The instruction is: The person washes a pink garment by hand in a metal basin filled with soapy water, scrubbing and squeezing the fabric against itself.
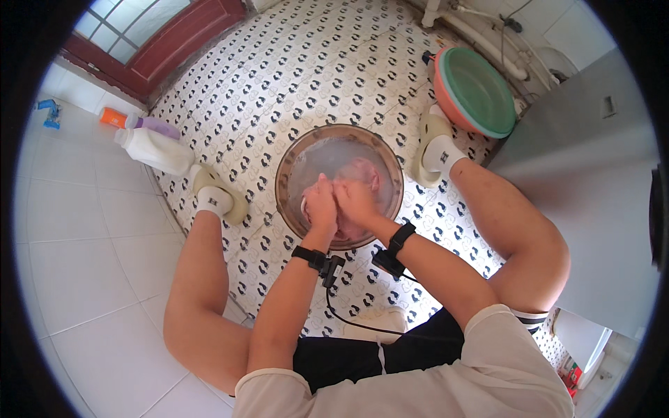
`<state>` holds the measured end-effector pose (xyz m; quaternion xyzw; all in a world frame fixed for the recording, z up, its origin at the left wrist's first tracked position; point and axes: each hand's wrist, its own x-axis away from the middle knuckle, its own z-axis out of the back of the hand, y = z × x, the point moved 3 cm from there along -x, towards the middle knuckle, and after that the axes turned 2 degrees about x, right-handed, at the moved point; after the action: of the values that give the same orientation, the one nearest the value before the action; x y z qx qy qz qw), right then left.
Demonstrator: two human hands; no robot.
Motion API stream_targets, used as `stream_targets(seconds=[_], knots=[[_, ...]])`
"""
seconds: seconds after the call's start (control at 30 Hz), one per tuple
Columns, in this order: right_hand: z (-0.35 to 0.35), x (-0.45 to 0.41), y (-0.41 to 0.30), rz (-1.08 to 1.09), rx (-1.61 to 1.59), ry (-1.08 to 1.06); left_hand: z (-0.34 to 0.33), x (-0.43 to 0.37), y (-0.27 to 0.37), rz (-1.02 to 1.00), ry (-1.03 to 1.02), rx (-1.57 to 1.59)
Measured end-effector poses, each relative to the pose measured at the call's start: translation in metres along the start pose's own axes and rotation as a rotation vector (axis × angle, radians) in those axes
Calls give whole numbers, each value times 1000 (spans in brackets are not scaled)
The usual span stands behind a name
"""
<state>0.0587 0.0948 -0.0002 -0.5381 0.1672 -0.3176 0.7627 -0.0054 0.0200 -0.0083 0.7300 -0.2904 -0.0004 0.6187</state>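
A round brownish translucent basin (282,209) stands on the floor between my feet, holding cloudy water. A pink cloth (368,170) lies partly under the water, and more of it shows below my hands. My left hand (320,201) is closed on a bunched part of the cloth, with a pale edge showing at its outer side. Right beside it, my right hand (355,198) grips the cloth too; the two hands nearly touch at the fingertips. Black straps with small devices and a cable are on both wrists.
A white plastic jug (159,151), a purple bottle with an orange cap (112,117) and a small blue packet (52,115) are at the left. Nested green and coral basins (475,94) lean near pipes (470,36) at the upper right. A grey appliance (585,183) stands at the right.
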Motion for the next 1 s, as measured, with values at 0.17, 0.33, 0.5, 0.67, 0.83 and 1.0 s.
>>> stream_targets(seconds=[0.17, 0.33, 0.5, 0.67, 0.83, 1.0], knots=[[1, 2, -39, 138, -50, -334, 30, -2, 32, 2, 29, -113], [49, -15, -54, 372, -70, -309, 25, -14, 101, -327, -190, -593], [105, -12, -109, 285, 293, -291, 71, -11, 176, -289, -239, -699], [149, 12, -150, 296, 191, -267, 40, 36, 200, -119, -433, -753], [116, 22, -178, 449, 139, -249, 8, 54, 193, -663, -758, -711], [103, 19, -177, 566, 134, -190, -9, 43, 185, -546, -657, -1023]])
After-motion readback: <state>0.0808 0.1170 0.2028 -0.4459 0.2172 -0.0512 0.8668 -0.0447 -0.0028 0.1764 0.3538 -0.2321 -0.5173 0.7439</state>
